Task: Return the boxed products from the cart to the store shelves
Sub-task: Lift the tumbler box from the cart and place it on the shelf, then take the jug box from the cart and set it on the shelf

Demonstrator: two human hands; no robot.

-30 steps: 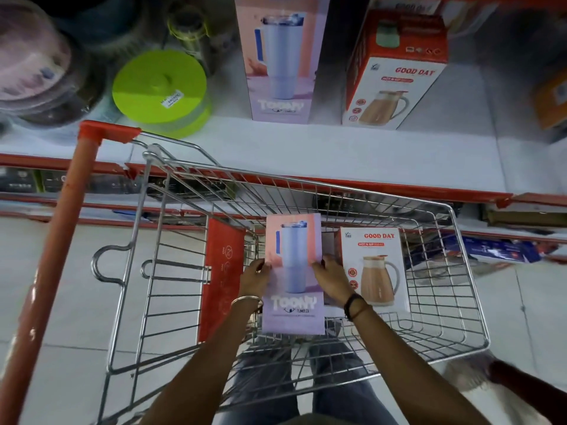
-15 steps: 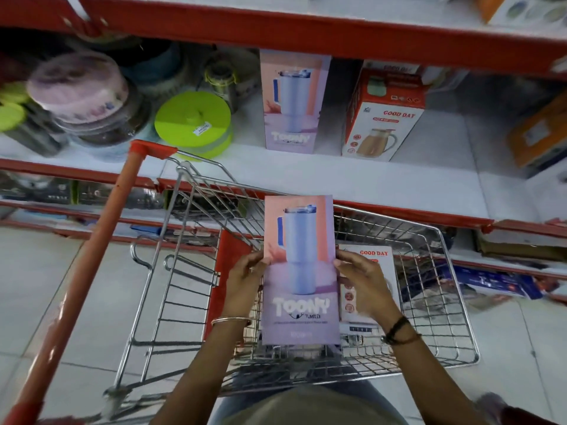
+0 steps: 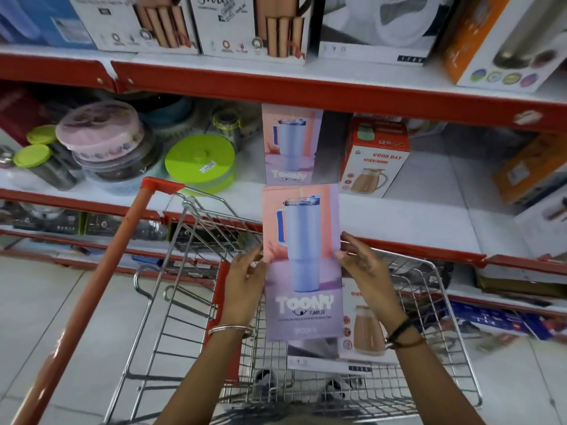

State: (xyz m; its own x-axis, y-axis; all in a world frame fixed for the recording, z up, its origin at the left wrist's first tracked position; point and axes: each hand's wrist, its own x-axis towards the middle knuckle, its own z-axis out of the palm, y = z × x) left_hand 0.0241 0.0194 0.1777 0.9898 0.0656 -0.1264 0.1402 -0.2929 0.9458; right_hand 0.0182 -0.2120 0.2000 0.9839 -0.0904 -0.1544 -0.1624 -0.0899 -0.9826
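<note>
Red-edged store shelves (image 3: 306, 93) across the upper view, white decks stacked with boxed goods. Below and in front, a wire cart (image 3: 196, 302) with an orange handle bar (image 3: 101, 289) running down to the lower left.

Held upright above the cart basket, between both hands: a tall pink-and-lilac Toony tumbler box (image 3: 302, 262), printed front toward the camera, its top edge level with the middle shelf's front lip. Clasped on its left edge by the left hand (image 3: 245, 286), fingers curled around the side, silver bangle at the wrist. Pinched on its right edge by the right hand (image 3: 365, 271), fingertips (image 3: 342, 254) on the box's edge, dark bands at the wrist.

On the middle shelf straight behind, a matching tumbler box (image 3: 290, 145) standing upright. Just to its right, apart from it, a Good Day jug box (image 3: 376, 157), white with an orange top. To its left, a lime-green round lid (image 3: 199, 161) atop a container, beside stacked lidded bowls (image 3: 104, 142).

Inside the cart, partly hidden behind the held box and the right wrist, a second jug box (image 3: 365, 329) lying flat.
</note>
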